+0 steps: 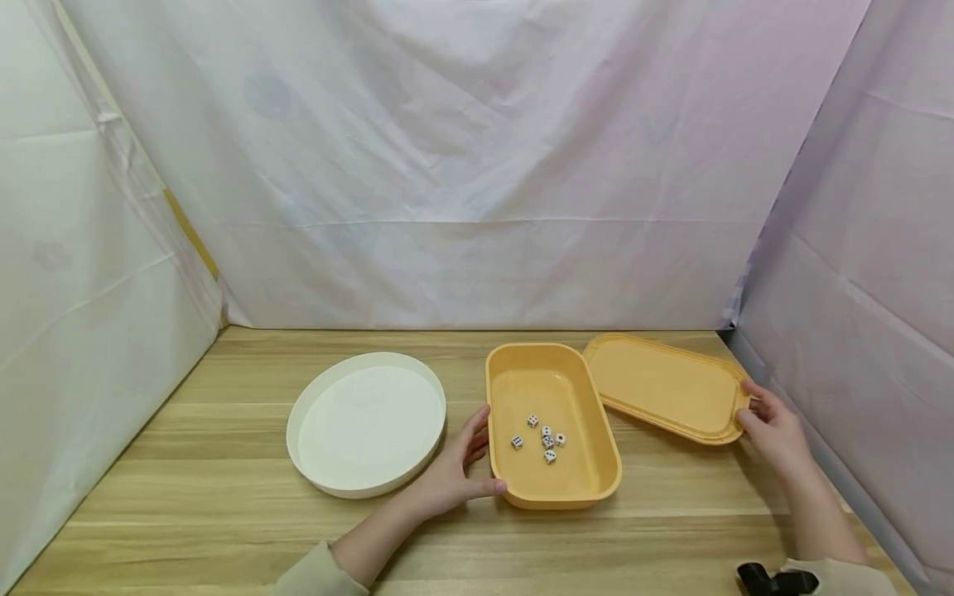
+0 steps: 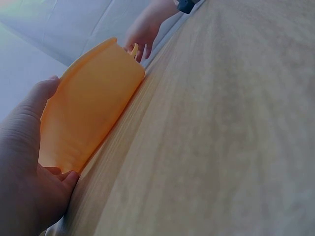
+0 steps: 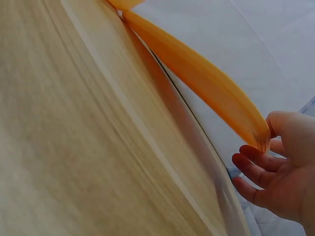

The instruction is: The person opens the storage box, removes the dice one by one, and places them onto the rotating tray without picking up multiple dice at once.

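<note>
Inside a yellow plastic box point(image 1: 547, 389) several white dice point(image 1: 548, 442) lie loose, mostly toward its near half. My left hand point(image 1: 450, 472) holds the box at its left wall, the thumb at the rim by the near corner. From the left wrist view, the box point(image 2: 93, 98) stands on the tabletop with fingers low against its wall. A flat yellow lid point(image 1: 667, 385) lies to the right of the box. My right hand point(image 1: 778, 430) pinches its right end; that end of the lid point(image 3: 197, 73) is raised off the table in the right wrist view.
A round white tray point(image 1: 365, 422) with a low rim stands left of the box on the wooden table point(image 1: 224, 463). Pale cloth point(image 1: 477, 165) hangs at the back and both sides. At the lower right a black device point(image 1: 775, 579) sits by the right sleeve.
</note>
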Action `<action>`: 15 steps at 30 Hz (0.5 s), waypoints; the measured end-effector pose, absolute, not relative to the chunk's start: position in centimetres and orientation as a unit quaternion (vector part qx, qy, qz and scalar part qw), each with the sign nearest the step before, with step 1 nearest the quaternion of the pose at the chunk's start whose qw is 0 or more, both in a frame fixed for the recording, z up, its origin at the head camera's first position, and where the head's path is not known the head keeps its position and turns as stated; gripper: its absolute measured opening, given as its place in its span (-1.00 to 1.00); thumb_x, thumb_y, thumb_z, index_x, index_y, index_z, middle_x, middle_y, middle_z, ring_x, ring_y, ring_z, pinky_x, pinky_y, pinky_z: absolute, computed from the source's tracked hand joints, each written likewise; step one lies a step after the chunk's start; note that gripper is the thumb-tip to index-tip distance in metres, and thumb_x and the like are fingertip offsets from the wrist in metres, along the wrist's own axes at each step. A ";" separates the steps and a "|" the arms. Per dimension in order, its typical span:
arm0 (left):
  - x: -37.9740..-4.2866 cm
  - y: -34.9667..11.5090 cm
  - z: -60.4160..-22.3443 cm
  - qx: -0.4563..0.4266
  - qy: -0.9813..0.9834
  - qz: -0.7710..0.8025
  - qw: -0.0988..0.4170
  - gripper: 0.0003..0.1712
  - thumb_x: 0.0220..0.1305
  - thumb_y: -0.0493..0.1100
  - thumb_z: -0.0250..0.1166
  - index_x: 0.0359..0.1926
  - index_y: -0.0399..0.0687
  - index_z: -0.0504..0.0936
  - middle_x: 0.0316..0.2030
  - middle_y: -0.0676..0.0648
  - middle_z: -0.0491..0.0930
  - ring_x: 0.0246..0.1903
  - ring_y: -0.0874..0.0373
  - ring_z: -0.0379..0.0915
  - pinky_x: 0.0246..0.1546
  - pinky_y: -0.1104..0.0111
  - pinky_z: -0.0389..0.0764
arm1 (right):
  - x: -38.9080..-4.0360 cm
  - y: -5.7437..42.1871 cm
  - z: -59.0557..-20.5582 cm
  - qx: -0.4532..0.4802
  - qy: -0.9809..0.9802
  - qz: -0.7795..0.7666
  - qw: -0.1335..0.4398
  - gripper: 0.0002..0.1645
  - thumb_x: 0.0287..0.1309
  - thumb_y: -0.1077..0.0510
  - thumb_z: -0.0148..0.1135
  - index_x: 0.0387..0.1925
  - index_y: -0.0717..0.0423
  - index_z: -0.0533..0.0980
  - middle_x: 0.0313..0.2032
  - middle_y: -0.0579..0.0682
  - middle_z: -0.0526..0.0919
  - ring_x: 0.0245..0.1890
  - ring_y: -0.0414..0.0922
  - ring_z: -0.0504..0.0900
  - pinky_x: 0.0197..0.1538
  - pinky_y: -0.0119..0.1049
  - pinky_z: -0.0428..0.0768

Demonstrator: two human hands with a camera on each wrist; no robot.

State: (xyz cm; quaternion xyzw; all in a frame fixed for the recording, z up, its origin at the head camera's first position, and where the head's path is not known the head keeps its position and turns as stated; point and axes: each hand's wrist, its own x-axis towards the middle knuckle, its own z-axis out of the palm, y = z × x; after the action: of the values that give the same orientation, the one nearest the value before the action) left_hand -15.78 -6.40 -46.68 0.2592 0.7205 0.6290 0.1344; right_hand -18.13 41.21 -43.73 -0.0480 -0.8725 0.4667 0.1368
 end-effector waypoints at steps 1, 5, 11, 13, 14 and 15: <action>-15.8 -6.4 -46.7 0.259 0.721 0.629 0.135 0.23 0.05 -0.15 0.49 0.51 -0.05 -0.20 0.44 -0.22 -0.03 0.35 -0.03 0.06 0.30 0.23 0.12 | -18.1 41.3 -43.8 -0.048 -0.878 0.456 0.136 -0.35 0.28 0.25 0.06 0.31 0.49 0.17 -0.35 -0.56 0.43 -0.35 -0.54 0.37 -0.36 -0.65 0.41; -15.8 -6.4 -46.8 0.260 0.720 0.629 0.135 0.23 0.06 -0.15 0.49 0.51 -0.05 -0.20 0.44 -0.22 -0.02 0.35 -0.02 0.06 0.30 0.23 0.12 | -18.2 41.5 -44.3 -0.050 -0.899 0.416 0.127 -0.32 0.31 0.12 0.14 0.30 0.47 0.21 -0.20 -0.13 0.57 -0.31 -0.57 0.29 -0.31 -0.68 0.35; -15.9 -6.5 -46.8 0.261 0.719 0.630 0.133 0.23 0.05 -0.13 0.49 0.51 -0.04 -0.19 0.43 -0.23 -0.02 0.35 -0.02 0.06 0.30 0.23 0.13 | -18.1 41.8 -44.6 -0.044 -0.918 0.382 0.100 -0.23 0.29 -0.02 0.18 0.29 0.44 0.22 0.05 0.42 0.38 -0.22 -0.48 0.25 -0.29 -0.67 0.27; -15.9 -6.5 -46.8 0.262 0.719 0.630 0.133 0.23 0.05 -0.13 0.49 0.51 -0.04 -0.19 0.44 -0.23 -0.02 0.36 -0.02 0.06 0.30 0.23 0.13 | -18.2 41.9 -44.6 -0.040 -0.923 0.373 0.091 -0.22 0.28 -0.04 0.20 0.29 0.44 0.22 0.04 0.41 0.39 -0.19 -0.36 0.31 -0.29 -0.65 0.28; -15.9 -6.5 -46.8 0.262 0.719 0.630 0.133 0.23 0.05 -0.13 0.49 0.51 -0.03 -0.19 0.44 -0.23 -0.02 0.36 -0.02 0.06 0.30 0.23 0.13 | -18.2 42.0 -44.7 -0.037 -0.926 0.365 0.087 -0.21 0.28 -0.05 0.20 0.29 0.44 0.21 0.03 0.41 0.39 -0.17 -0.29 0.35 -0.30 -0.64 0.28; -15.9 -6.5 -46.8 0.262 0.719 0.630 0.133 0.23 0.05 -0.12 0.49 0.51 -0.03 -0.19 0.44 -0.23 -0.02 0.36 -0.02 0.05 0.30 0.23 0.13 | -18.2 42.1 -44.7 -0.031 -0.928 0.361 0.083 -0.20 0.28 -0.05 0.19 0.28 0.45 0.20 0.02 0.42 0.39 -0.15 -0.20 0.39 -0.30 -0.63 0.29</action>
State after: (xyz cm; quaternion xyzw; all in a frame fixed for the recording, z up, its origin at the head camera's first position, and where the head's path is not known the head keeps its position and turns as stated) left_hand -15.91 -6.54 -46.79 0.2623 0.7192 0.6295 0.1328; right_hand -18.24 42.10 -44.68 -0.0315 -0.9284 0.3607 0.0831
